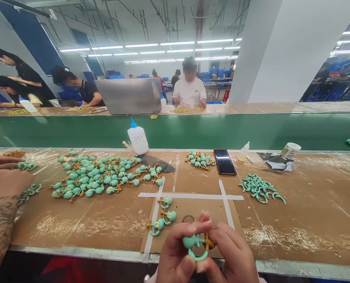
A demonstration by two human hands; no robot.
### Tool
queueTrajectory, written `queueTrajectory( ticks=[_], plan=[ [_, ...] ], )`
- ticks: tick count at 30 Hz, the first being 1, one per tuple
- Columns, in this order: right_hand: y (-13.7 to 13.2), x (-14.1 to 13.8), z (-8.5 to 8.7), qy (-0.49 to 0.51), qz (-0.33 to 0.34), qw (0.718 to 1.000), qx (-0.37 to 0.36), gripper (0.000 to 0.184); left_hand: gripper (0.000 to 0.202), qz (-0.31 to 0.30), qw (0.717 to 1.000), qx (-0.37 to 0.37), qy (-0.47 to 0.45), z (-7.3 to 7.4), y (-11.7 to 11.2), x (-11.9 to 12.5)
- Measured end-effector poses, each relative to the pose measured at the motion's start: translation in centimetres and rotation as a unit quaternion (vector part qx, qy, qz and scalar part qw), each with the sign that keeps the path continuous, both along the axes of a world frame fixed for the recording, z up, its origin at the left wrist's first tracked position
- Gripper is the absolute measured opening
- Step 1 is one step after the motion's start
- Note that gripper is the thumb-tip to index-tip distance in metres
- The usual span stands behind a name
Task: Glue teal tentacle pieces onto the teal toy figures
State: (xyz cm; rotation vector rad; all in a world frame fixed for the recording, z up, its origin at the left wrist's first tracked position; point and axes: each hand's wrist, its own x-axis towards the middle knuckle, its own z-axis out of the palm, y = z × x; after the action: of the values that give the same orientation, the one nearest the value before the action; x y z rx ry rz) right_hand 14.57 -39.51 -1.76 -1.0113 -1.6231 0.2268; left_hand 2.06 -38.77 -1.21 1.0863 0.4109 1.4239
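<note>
Near the front edge of the bench, my left hand [173, 253] and my right hand [235, 251] grip one small figurine [189, 240] between them. It has a round teal head, a brown-orange body and a curved teal piece [199, 258] along its lower side. My left fingers pinch the head end; my right fingers are at the brown body. Fingertips partly hide it. Just left of my hands, several similar figurines [170, 216] lie beside a white tape strip. A ring-shaped brown thing [188, 218] lies behind my fingers, partly hidden.
A large pile of teal-headed figurines [96, 175] is on the left, a smaller pile [200, 159] ahead. Loose curved teal pieces [260, 188] lie right. A phone [224, 161], glue bottle [138, 138] and dropper bottle [244, 151] stand farther back. A co-worker's tattooed arm [0, 212] reaches in left.
</note>
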Motion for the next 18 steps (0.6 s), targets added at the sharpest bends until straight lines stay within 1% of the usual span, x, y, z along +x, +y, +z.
queueTrajectory(
  ticks=[7,10,14,18],
  plan=[
    [0.1,0.2,0.0,-0.014,-0.004,1.000,0.007,0.043,0.025,-0.005,1.000,-0.002,0.004,0.4,0.1,-0.1],
    [0.2,0.5,0.0,-0.018,0.010,1.000,0.003,0.043,0.024,-0.007,1.000,-0.003,0.004,0.4,-0.1,-0.1],
    [0.2,1.2,-0.3,-0.046,0.044,0.998,0.016,0.040,0.025,-0.019,1.000,-0.023,0.002,-0.5,-0.6,-0.2],
    [-0.4,1.4,-1.0,-0.019,0.034,0.999,-0.015,0.038,0.026,-0.056,0.997,-0.058,-0.020,-1.7,-1.3,-0.1]
  ],
)
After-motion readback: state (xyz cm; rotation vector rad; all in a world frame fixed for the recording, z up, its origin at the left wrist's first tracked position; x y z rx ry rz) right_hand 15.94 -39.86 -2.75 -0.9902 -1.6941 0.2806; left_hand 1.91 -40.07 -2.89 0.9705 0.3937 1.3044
